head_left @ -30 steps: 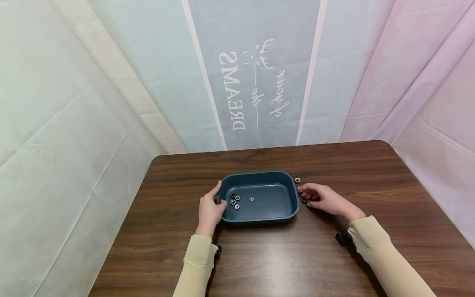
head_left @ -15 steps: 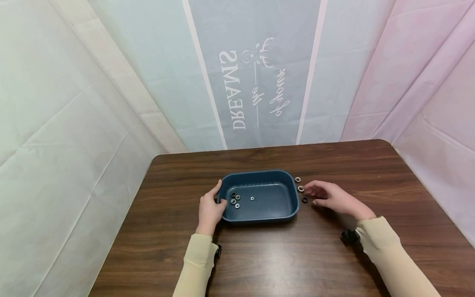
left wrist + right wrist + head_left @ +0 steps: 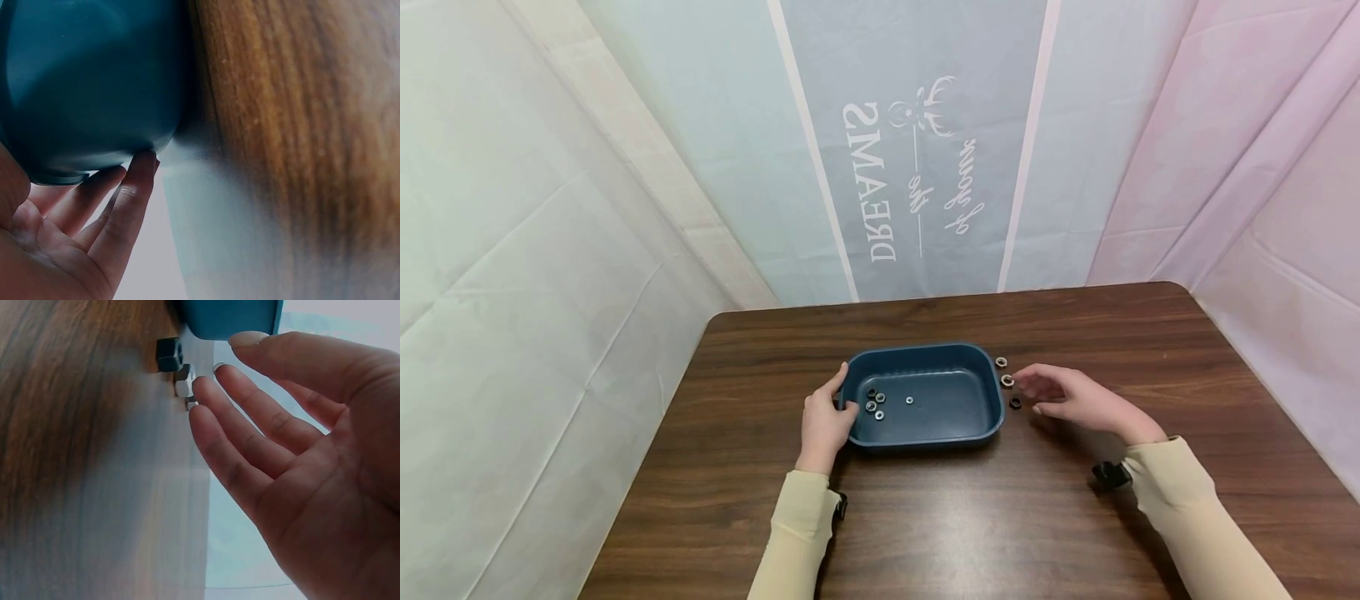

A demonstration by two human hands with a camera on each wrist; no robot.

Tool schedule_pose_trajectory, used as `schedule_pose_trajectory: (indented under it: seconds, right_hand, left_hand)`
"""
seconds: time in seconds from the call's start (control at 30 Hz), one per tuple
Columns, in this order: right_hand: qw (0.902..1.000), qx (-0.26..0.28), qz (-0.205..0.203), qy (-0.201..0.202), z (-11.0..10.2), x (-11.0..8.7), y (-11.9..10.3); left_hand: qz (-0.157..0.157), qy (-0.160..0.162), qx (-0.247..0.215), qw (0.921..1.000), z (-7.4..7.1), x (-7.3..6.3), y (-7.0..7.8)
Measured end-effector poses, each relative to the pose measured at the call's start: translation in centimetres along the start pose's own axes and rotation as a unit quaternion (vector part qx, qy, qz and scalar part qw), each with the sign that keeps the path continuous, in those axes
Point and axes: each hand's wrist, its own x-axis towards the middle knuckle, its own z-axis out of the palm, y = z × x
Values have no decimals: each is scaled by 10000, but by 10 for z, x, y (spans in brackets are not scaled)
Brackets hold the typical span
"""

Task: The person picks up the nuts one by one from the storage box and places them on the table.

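Note:
A dark blue tray (image 3: 925,444) sits on the table. My left hand (image 3: 824,425) grips its left end, thumb over the rim and fingers against the outside wall (image 3: 94,94). Inside lie several small nuts: a black nut (image 3: 872,392) among silver ones at the left, and a small silver nut (image 3: 909,401) nearer the middle. Just beyond the tray's right end, a black hex nut (image 3: 1016,403) and two silver nuts (image 3: 1007,381) form a short row. My right hand (image 3: 1078,402) hovers beside them, fingers loosely bent and apart, holding nothing. The right wrist view shows its bare palm (image 3: 300,487).
The brown wooden table (image 3: 940,533) has its far edge against a hanging cloth (image 3: 925,167) with printed lettering. Pale cloth walls (image 3: 550,333) stand at left and right. A black wrist device (image 3: 1111,475) sits under the right sleeve.
My right hand has let go of the silver nut beside the tray and drawn back to the right. The left hand and tray have not moved.

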Motion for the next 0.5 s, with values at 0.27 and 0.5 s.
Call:
schedule_pose_trajectory:
  seconds: [0.27,0.5]
  right_hand:
    - [9999,91,-61,44,-3,1,-11]
    - [9995,194,-210,102,-3,4,-18]
  left_hand:
    - [8,0,-15,10000,1,0,-2]
    - [10,-2,-24,10000,0,0,-1]
